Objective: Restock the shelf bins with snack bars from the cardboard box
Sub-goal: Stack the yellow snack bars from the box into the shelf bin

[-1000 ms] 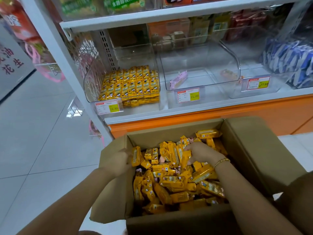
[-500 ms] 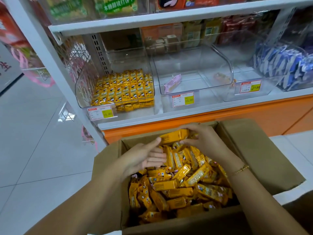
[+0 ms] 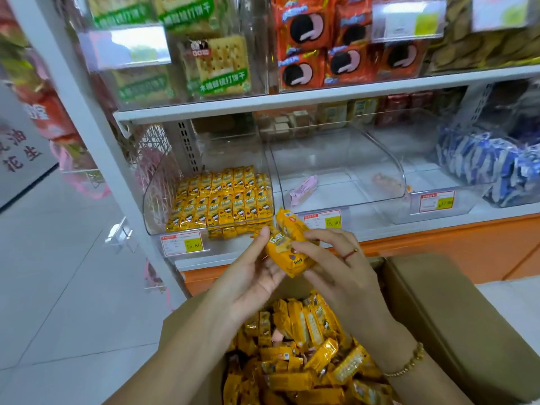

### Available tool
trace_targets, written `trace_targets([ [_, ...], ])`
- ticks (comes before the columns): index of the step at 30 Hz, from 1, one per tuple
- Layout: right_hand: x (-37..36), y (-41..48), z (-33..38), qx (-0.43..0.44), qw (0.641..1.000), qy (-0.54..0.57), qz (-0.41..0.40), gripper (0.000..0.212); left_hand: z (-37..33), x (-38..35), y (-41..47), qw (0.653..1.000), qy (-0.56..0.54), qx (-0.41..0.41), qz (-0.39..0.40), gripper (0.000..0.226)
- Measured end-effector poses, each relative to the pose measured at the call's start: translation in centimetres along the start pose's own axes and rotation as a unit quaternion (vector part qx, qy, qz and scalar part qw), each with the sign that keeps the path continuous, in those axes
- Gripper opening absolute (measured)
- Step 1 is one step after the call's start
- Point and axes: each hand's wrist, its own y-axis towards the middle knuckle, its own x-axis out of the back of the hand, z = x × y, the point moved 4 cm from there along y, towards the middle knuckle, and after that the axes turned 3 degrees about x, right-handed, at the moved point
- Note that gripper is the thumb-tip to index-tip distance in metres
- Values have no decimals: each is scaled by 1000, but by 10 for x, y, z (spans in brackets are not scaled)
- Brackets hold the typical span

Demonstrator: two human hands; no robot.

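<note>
Both forearms bare up to the lower frame edge, left hand (image 3: pixel 251 277) bare, right hand (image 3: pixel 343 277) bearing a thin red band (image 3: pixel 350 254) on one finger, slender gold-coloured beaded bracelet (image 3: pixel 407 362) round right wrist, beads small and round.

The left bin (image 3: pixel 157 194) is filled with stacked bars (image 3: pixel 222 197) to about its front lip; free room is left above them, under the upper shelf (image 3: pixel 321 97). It is closed at either side by curved clear walls, so entry is allowed only over the lip. The middle bin (image 3: pixel 391 165) is almost wholly free, with one pink bar (image 3: pixel 304 190) lying in it. The space before the left bin's right corner is taken up by the left hand (image 3: pixel 248 276) and right hand (image 3: pixel 336 270), closed round held bars (image 3: pixel 287 249). The box (image 3: pixel 181 320) is open above, bounded at the right by a flap (image 3: pixel 467 331).
</note>
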Motion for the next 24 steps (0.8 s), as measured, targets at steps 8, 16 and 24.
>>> trace_targets([
  [8, -18, 38, -28, -152, 976, 144, -62, 37, -59, -5, 7, 990, 99, -97, 14, 39],
  [16, -52, 100, -64, -231, 960, 152, -48, 27, -156, 16, 62, 924, 317, -180, -114, 22],
  [24, -116, 183, -108, -194, 973, -15, 120, 27, -206, 46, 124, 776, 546, -200, -247, 27],
])
